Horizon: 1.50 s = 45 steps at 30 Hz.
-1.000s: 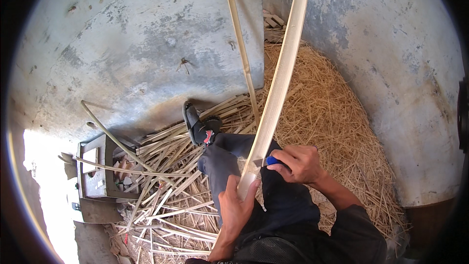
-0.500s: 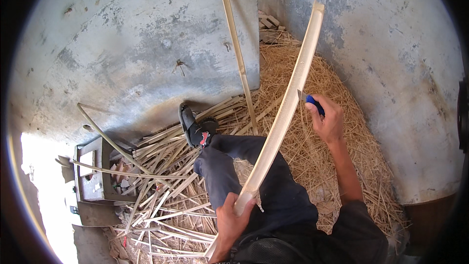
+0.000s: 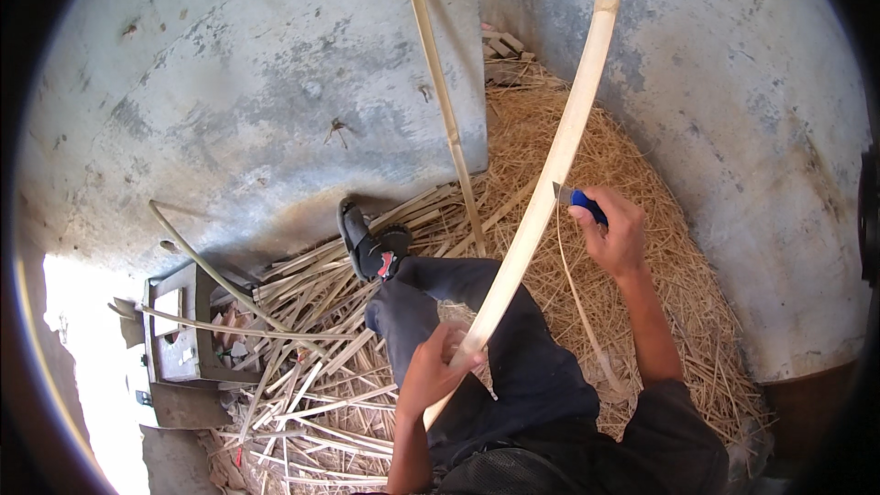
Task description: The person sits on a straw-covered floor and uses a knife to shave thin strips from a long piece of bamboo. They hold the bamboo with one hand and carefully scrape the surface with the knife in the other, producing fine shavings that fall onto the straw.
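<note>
A long, pale split-bamboo slat [image 3: 572, 119] slants from the far right across my lap. My left hand [image 3: 427, 376] is closed around its near part, just above my thigh. A small blue-handled knife [image 3: 588, 206] is gripped in my right hand [image 3: 614, 234], its short blade touching the slat's right edge about halfway along. From beside the blade, a thin, curling bamboo sliver [image 3: 567, 277] hangs down toward the straw-coloured shavings. The slat's near end lies low by my left wrist.
Bamboo shavings [image 3: 678, 284] cover the floor to the right. A pile of loose bamboo strips [image 3: 321, 312] lies left, beside a grey box [image 3: 183, 348]. Another bamboo strip [image 3: 440, 96] leans on the grey wall [image 3: 229, 101]. My shoe [image 3: 367, 243] rests near the wall.
The slat has rolled, so its hollow side no longer shows. My left hand has turned and shifted slightly upward. The knife is slightly lower, and a sliver now hangs beside it.
</note>
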### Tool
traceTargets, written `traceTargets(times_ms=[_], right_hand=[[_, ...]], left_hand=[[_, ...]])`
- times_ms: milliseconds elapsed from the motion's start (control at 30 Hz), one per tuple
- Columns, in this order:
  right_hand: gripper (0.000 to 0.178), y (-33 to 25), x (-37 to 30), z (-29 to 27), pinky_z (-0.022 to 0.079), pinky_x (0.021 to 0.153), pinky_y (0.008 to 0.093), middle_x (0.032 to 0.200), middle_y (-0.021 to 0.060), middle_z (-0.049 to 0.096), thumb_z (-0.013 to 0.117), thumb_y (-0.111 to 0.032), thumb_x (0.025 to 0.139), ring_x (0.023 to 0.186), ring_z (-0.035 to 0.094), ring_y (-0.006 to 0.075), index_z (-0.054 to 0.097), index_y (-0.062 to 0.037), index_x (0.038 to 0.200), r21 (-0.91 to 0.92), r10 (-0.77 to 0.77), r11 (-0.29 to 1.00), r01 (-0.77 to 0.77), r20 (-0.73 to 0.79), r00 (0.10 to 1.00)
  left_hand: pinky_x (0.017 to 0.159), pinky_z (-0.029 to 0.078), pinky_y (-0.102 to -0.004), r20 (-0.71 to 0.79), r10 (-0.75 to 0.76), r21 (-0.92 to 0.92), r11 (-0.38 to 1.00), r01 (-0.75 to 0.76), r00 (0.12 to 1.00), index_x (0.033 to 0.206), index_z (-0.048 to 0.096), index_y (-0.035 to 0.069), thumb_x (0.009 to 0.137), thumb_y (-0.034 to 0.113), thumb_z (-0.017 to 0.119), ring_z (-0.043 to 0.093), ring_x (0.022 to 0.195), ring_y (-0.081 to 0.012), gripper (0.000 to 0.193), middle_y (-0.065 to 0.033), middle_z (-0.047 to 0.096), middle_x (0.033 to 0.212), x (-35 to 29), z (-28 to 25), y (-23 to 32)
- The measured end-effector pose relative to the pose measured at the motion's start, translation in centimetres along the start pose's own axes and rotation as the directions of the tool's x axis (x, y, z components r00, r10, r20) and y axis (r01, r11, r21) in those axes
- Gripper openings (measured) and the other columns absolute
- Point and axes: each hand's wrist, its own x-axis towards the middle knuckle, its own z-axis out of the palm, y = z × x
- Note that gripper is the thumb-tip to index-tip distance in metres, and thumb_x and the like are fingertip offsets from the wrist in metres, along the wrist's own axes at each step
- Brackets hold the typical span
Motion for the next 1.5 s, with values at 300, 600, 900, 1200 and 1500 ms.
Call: traceTargets(times_ms=[300, 600, 900, 1200, 1500], right_hand=[[0.033, 0.6, -0.2, 0.0, 0.057, 0.058, 0.0347, 0.087, 0.0124, 0.074, 0.076, -0.033, 0.099, 0.068, 0.074, 0.0251, 0.073, -0.0008, 0.104, 0.003, -0.037, 0.999, 0.037, 0.012, 0.999], [0.032, 0.2, -0.7, -0.1, 0.056, 0.056, 0.0346, 0.087, 0.0112, 0.075, 0.077, -0.034, 0.098, 0.068, 0.074, 0.0241, 0.074, -0.0026, 0.103, 0.061, -0.077, 0.996, 0.072, 0.088, 0.993], [0.04, -1.0, -1.2, 0.9, 0.051, 0.05, 0.0347, 0.078, 0.0114, 0.072, 0.073, -0.042, 0.101, 0.059, 0.069, 0.0231, 0.074, -0.0019, 0.098, 0.012, -0.143, 0.99, 0.142, 0.104, 0.984], [0.052, 12.1, 1.0, -0.2, 0.045, 0.054, 0.0354, 0.073, 0.0079, 0.067, 0.06, -0.05, 0.108, 0.058, 0.058, 0.0176, 0.075, 0.0, 0.106, -0.078, 0.318, 0.945, -0.319, -0.021, 0.948], [0.047, 12.1, -0.5, 0.0, 0.045, 0.062, 0.0348, 0.079, -0.0014, 0.064, 0.066, -0.048, 0.105, 0.063, 0.053, 0.0136, 0.075, -0.0028, 0.115, 0.1, 0.444, 0.886, -0.453, 0.106, 0.89]], left_hand=[[0.061, 0.052, -0.0253, 0.255, -0.072, -0.375, 0.912, 0.167, 0.964, 0.125, 0.065, -0.002, 0.108, 0.025, 0.068, 0.07, 0.071, -0.0126, 0.031, -0.0072, 0.072, 0.09, 7.3, 2.6, 5.7], [0.051, 0.04, -0.0255, -0.019, -0.074, -0.221, 0.973, 0.068, 0.997, 0.107, 0.07, -0.001, 0.102, 0.021, 0.077, 0.054, 0.057, -0.0054, 0.023, 0.0004, 0.062, 0.073, 5.6, 3.4, 5.8], [0.06, 0.048, -0.0333, -0.186, -0.079, 0.007, 0.997, 0.082, 0.979, 0.106, 0.072, -0.002, 0.099, 0.024, 0.079, 0.061, 0.062, -0.0122, 0.028, -0.0089, 0.065, 0.07, 2.5, 3.2, 3.9], [0.048, 0.039, -0.0265, -0.142, -0.112, 0.069, 0.99, 0.122, 0.984, 0.101, 0.071, -0.001, 0.101, 0.024, 0.077, 0.054, 0.054, -0.0055, 0.026, 0.0019, 0.058, 0.063, -3.5, 1.8, -0.2], [0.047, 0.041, -0.0256, -0.16, -0.173, 0.045, 0.982, 0.182, 0.972, 0.104, 0.069, 0.0, 0.101, 0.025, 0.077, 0.056, 0.051, -0.0068, 0.027, 0.0017, 0.058, 0.062, -3.4, 1.2, -0.7]])
